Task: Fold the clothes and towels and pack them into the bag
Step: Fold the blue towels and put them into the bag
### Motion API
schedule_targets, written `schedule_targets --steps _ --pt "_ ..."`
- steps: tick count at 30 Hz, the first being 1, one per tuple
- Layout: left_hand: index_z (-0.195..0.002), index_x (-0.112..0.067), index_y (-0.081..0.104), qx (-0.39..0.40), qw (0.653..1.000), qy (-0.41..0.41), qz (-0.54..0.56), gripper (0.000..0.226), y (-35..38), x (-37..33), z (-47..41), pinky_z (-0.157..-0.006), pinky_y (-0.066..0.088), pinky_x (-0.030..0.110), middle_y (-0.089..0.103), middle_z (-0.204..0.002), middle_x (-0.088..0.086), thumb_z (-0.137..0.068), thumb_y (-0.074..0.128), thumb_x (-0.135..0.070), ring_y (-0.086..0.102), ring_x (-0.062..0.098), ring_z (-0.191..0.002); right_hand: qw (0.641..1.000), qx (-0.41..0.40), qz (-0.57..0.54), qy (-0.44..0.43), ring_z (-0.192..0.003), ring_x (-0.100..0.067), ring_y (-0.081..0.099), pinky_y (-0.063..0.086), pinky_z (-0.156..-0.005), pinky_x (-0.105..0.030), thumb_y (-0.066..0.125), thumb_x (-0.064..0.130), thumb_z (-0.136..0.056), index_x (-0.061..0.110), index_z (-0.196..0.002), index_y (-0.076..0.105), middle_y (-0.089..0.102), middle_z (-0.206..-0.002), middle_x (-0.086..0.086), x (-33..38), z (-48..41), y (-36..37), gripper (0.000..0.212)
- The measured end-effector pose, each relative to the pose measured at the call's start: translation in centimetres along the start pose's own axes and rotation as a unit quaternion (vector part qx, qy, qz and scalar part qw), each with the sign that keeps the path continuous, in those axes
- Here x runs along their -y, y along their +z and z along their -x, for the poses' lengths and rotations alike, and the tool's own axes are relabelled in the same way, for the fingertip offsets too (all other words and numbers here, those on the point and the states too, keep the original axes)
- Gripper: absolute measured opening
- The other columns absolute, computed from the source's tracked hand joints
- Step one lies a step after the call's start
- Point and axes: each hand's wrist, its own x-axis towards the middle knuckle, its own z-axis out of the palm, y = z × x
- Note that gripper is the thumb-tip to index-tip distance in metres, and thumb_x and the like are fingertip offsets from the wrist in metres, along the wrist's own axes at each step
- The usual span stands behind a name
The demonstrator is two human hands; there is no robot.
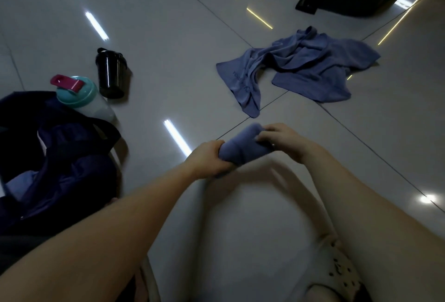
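Past our forearms (pixel 120 217), left hand (pixel 212 157) and right hand (pixel 277 138) both clutch the rolled blue cloth (pixel 240 147), possibly a towel; blur hides its edges. It's soft and light, so we'd pinch both ends against unrolling. Well apart at left lies the bag (pixel 72 157).
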Motion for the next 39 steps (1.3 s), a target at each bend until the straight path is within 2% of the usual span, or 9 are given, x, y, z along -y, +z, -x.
schedule_targets --steps 3,7,14,18,21,23,26,31,39 --pt "-0.101 -0.013 0.072 0.089 0.979 -0.036 0.178 0.035 -1.7 -3.1 1.2 -0.064 0.057 0.021 0.077 -0.086 -0.001 -0.072 0.090 -0.021 0.073 0.010 -0.077 0.986 -0.063 -0.150 0.017 -0.088 -0.025 0.061 0.052 -0.070 -0.037 0.061 0.019 -0.096 0.009 -0.091 0.066 0.067 -0.092 -0.010 1.7 1.2 0.1 0.012" --pt "-0.119 -0.002 0.067 0.172 0.928 -0.049 0.327 0.046 -3.1 -4.9 4.0 -0.093 0.058 0.047 0.075 -0.110 0.016 -0.077 0.086 -0.010 0.071 0.033 -0.105 0.970 -0.108 -0.216 0.019 -0.085 -0.029 0.067 0.054 -0.060 -0.032 0.069 0.027 -0.092 -0.001 -0.114 0.067 0.072 -0.106 -0.018 4.6 2.9 0.9 0.036" --pt "-0.126 0.004 0.060 0.256 0.854 0.015 0.452 0.045 -4.6 -8.8 8.6 -0.078 0.059 0.037 0.070 -0.116 0.023 -0.084 0.068 -0.009 0.070 0.034 -0.104 0.945 -0.188 -0.267 -0.013 -0.086 -0.028 0.068 0.055 -0.064 -0.036 0.078 0.033 -0.085 0.010 -0.097 0.069 0.072 -0.099 -0.009 9.7 7.4 0.1 0.028" --pt "-0.124 0.001 0.061 0.210 0.865 0.051 0.453 0.046 -5.7 -10.8 10.5 -0.069 0.058 0.032 0.072 -0.113 0.021 -0.082 0.067 -0.015 0.070 0.034 -0.102 0.916 -0.232 -0.326 -0.031 -0.099 -0.035 0.068 0.059 -0.085 -0.049 0.085 0.036 -0.078 0.005 -0.117 0.068 0.073 -0.110 -0.012 13.3 9.1 0.4 0.053" --pt "-0.127 0.004 0.060 0.159 0.874 0.058 0.455 0.054 -7.2 -11.5 11.1 -0.067 0.057 0.033 0.071 -0.112 0.023 -0.078 0.069 -0.016 0.070 0.035 -0.100 0.910 -0.214 -0.353 -0.044 -0.095 -0.031 0.066 0.059 -0.076 -0.042 0.081 0.047 -0.079 0.010 -0.114 0.065 0.071 -0.108 -0.009 15.5 10.4 0.5 0.054" --pt "-0.129 0.004 0.060 0.120 0.875 0.062 0.464 0.062 -8.9 -11.9 11.5 -0.067 0.057 0.032 0.069 -0.116 0.026 -0.074 0.074 -0.019 0.068 0.034 -0.100 0.931 -0.134 -0.338 -0.044 -0.095 -0.030 0.067 0.056 -0.071 -0.038 0.077 0.053 -0.081 0.010 -0.115 0.063 0.071 -0.107 -0.009 16.6 11.2 0.7 0.057" --pt "-0.131 0.001 0.060 0.057 0.872 0.048 0.484 0.075 -11.5 -12.2 12.8 -0.066 0.057 0.032 0.068 -0.117 0.025 -0.064 0.081 -0.026 0.067 0.033 -0.097 0.958 -0.002 -0.283 -0.049 -0.109 -0.031 0.065 0.051 -0.091 -0.044 0.083 0.054 -0.074 0.006 -0.132 0.060 0.069 -0.120 -0.011 18.6 11.1 1.3 0.079" --pt "-0.126 -0.006 0.065 0.001 0.883 0.008 0.470 0.040 -14.1 -10.8 16.8 -0.079 0.059 0.035 0.070 -0.122 0.020 -0.092 0.069 -0.028 0.069 0.034 -0.112 0.969 -0.007 -0.221 -0.113 -0.080 -0.025 0.066 0.051 -0.063 -0.034 0.072 0.029 -0.092 0.000 -0.111 0.064 0.069 -0.090 -0.011 23.6 9.6 5.2 0.036" --pt "-0.119 -0.009 0.068 -0.203 0.836 -0.048 0.508 0.042 -14.7 -6.4 20.1 -0.092 0.058 0.041 0.076 -0.109 0.014 -0.084 0.080 -0.029 0.072 0.030 -0.104 0.967 0.072 -0.185 -0.160 -0.090 -0.029 0.070 0.054 -0.067 -0.034 0.076 0.025 -0.089 -0.002 -0.117 0.065 0.073 -0.103 -0.017 26.4 8.2 12.0 0.041"
